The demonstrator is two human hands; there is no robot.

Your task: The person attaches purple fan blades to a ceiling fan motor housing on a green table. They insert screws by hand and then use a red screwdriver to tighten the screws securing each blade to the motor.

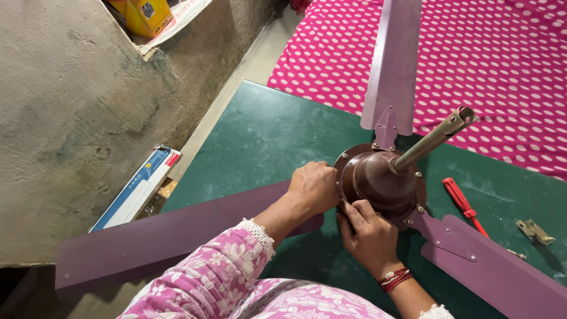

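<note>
Two hands work close in. Our left hand (313, 189) is curled shut at the root of the near-left blade (159, 239), pressed against the rim of the brown ceiling-fan motor (378, 180); whatever it pinches is hidden. Our right hand (369, 233) cups the motor's near edge from below, fingers bent on the housing. Both touch it, left slightly farther up. Motor sits mid green table (260, 136), downrod (434, 139) slanting up-right. Red screwdriver (463, 204) lies just right, metal bracket (534, 231) beyond. Far back: upright blade (393, 65), pink dotted cloth (502, 65).
</note>
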